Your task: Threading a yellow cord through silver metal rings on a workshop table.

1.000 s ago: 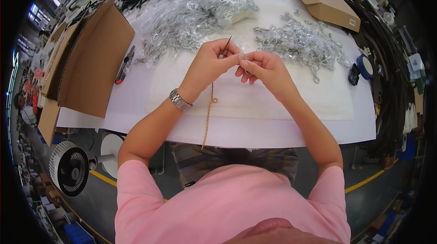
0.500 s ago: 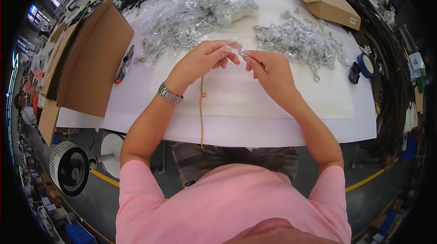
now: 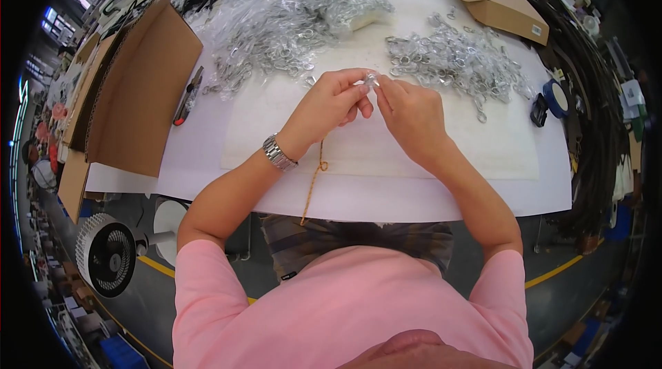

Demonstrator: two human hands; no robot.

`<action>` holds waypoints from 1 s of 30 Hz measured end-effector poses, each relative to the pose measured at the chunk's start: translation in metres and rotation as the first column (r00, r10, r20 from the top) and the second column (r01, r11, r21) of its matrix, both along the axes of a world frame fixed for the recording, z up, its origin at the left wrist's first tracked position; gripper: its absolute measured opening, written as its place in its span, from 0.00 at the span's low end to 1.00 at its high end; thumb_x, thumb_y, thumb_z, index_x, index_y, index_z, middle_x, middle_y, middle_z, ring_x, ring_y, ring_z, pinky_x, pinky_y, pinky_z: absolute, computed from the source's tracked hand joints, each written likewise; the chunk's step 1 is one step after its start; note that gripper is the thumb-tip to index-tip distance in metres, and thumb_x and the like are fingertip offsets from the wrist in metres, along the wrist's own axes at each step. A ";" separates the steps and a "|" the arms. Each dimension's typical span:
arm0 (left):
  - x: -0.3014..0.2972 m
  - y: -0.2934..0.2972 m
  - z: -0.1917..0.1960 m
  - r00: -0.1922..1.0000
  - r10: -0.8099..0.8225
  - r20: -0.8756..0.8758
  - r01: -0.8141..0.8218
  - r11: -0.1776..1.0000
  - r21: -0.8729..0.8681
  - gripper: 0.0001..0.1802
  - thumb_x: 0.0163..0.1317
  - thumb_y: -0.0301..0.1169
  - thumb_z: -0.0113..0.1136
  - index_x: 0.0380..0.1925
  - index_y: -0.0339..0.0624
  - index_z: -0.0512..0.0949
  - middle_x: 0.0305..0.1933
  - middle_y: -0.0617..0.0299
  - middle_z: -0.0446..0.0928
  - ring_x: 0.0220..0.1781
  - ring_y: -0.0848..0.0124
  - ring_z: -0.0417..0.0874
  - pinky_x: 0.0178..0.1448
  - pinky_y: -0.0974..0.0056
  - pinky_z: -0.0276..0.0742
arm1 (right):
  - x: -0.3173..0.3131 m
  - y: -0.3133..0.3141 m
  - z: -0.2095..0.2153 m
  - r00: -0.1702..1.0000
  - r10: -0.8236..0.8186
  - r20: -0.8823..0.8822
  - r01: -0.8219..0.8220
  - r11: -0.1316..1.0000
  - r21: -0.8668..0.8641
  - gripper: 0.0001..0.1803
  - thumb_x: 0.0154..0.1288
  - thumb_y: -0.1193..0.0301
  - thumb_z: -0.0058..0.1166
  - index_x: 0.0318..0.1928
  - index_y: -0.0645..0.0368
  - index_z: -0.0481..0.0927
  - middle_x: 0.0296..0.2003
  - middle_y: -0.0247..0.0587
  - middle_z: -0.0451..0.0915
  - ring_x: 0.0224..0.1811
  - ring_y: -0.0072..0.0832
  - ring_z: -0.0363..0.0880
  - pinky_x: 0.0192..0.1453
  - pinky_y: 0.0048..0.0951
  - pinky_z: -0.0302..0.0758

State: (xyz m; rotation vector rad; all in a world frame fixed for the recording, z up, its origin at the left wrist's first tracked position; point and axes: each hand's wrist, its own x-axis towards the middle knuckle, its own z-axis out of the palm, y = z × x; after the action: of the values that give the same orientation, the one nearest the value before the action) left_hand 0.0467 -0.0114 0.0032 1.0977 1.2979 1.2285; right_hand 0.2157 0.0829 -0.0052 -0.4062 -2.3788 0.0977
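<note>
Above the middle of the white table, my left hand (image 3: 339, 101) and my right hand (image 3: 412, 110) meet at the fingertips. Both pinch a small clear plastic bag (image 3: 372, 80) with something shiny and metallic at it; the fingers hide most of it. A thin orange-yellow cord (image 3: 318, 176) with a small knotted loop hangs from under my left wrist to the table's front edge. Beyond my right hand lies a loose pile of small metal rings in clear plastic (image 3: 455, 59). Farther off to the left is a larger heap of bagged metal rings (image 3: 265, 31).
An open cardboard box (image 3: 141, 93) stands at the left, with a red-and-black utility knife (image 3: 187, 97) beside it. At the right are a roll of blue tape (image 3: 554, 98), a small black object (image 3: 538, 110) and another cardboard box (image 3: 496, 4). A fan (image 3: 107, 255) stands below left.
My left hand has moved slightly right, closer to my right hand, and its wrist has turned. The plastic is now bunched between the fingertips. The cord has swung with the left hand.
</note>
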 end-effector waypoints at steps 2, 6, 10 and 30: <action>0.002 0.001 0.000 0.999 0.028 0.028 -0.028 1.000 -0.004 0.20 0.78 0.29 0.49 0.65 0.36 0.76 0.30 0.63 0.81 0.19 0.85 0.64 0.23 0.77 0.56 | -0.001 -0.001 0.000 1.000 0.004 -0.017 -0.004 1.000 -0.001 0.09 0.65 0.75 0.58 0.45 0.61 0.80 0.26 0.40 0.83 0.26 0.38 0.85 0.28 0.38 0.78; -0.020 0.001 0.002 0.991 -0.052 0.124 0.064 0.994 -0.092 0.17 0.77 0.31 0.52 0.59 0.37 0.80 0.30 0.66 0.81 0.21 0.86 0.67 0.24 0.77 0.58 | 0.003 0.007 0.001 0.999 -0.042 -0.008 0.042 0.999 0.008 0.13 0.66 0.74 0.58 0.50 0.59 0.81 0.30 0.42 0.85 0.30 0.38 0.86 0.31 0.39 0.80; -0.059 -0.002 0.011 0.873 0.068 -0.483 -0.095 0.995 -0.032 0.11 0.71 0.30 0.59 0.50 0.41 0.84 0.31 0.64 0.83 0.26 0.77 0.77 0.29 0.70 0.69 | 0.016 0.037 0.020 0.961 -0.275 0.028 0.276 0.961 -0.013 0.16 0.65 0.75 0.58 0.53 0.59 0.81 0.44 0.48 0.86 0.46 0.41 0.87 0.48 0.43 0.81; -0.031 0.001 -0.005 0.625 0.233 -0.745 0.043 0.942 0.331 0.10 0.57 0.27 0.70 0.32 0.37 0.77 0.35 0.60 0.81 0.24 0.71 0.74 0.33 0.64 0.72 | -0.003 0.010 -0.007 0.996 0.085 0.029 -0.058 0.853 -0.518 0.15 0.68 0.68 0.64 0.51 0.64 0.84 0.39 0.46 0.87 0.43 0.42 0.86 0.50 0.38 0.81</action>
State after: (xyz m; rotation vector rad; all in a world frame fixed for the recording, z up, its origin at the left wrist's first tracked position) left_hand 0.0152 -0.0107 -0.0021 1.9727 1.8572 1.0819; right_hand 0.2125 0.0931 -0.0119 -0.5739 -2.3940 0.7860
